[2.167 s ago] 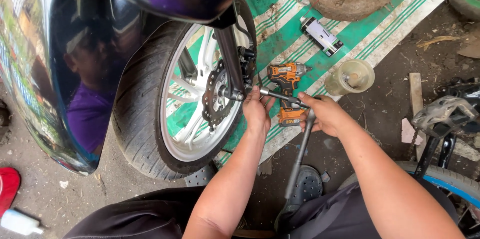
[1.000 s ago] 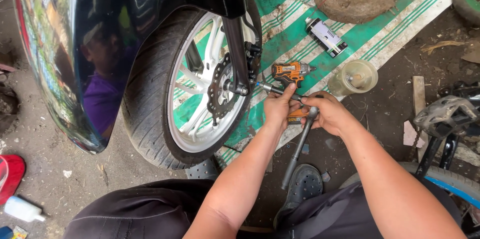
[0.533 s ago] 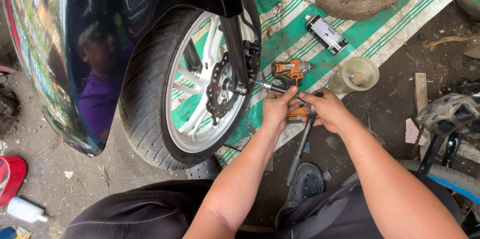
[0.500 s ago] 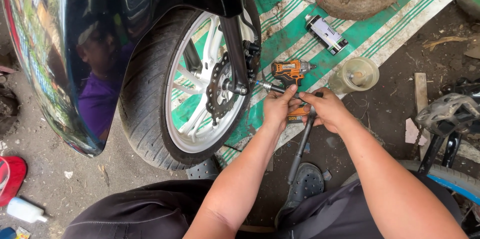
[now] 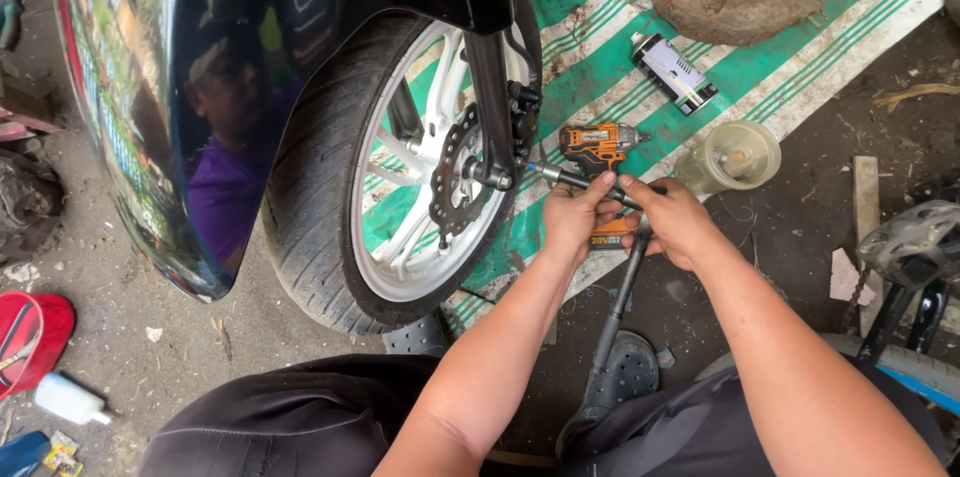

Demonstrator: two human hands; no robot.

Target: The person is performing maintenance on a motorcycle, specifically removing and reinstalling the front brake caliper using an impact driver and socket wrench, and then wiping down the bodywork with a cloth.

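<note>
At frame centre, both hands close their fingers around one long wrench (image 5: 590,182): the left hand (image 5: 575,217) pinches its shaft near the wheel (image 5: 400,167), the right hand (image 5: 675,222) wraps the handle bend. Its tip meets the axle at the hub. One orange drill (image 5: 597,149), one spray can (image 5: 673,72) and one plastic cup (image 5: 735,155) lie on the striped mat (image 5: 800,47). Compared with half a second ago, little differs.
</note>
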